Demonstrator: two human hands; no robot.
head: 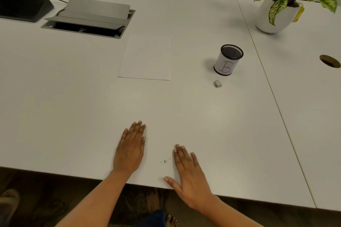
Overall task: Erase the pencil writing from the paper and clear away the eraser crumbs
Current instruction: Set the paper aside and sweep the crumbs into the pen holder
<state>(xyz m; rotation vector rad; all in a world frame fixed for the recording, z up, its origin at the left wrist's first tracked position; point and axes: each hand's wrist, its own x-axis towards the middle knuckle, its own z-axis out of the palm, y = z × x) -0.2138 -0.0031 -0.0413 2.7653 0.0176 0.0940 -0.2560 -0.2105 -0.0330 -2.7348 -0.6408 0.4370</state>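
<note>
A white sheet of paper [146, 58] lies flat in the middle of the white table [73, 97]; I see no writing on it. A small grey eraser [217, 83] rests to its right, just in front of a mesh pen cup [228, 60]. A little cluster of dark eraser crumbs [166, 161] sits near the table's front edge, between my hands. My left hand [132, 148] lies flat, palm down, left of the crumbs. My right hand [190, 175] lies flat with fingers apart, right beside the crumbs. Neither hand holds anything.
The pen cup carries a label with the letter B. A potted plant [276, 11] stands at the far right. An open cable hatch [88, 18] and a black device [24, 6] are at the far left. A table seam [267, 83] runs on the right.
</note>
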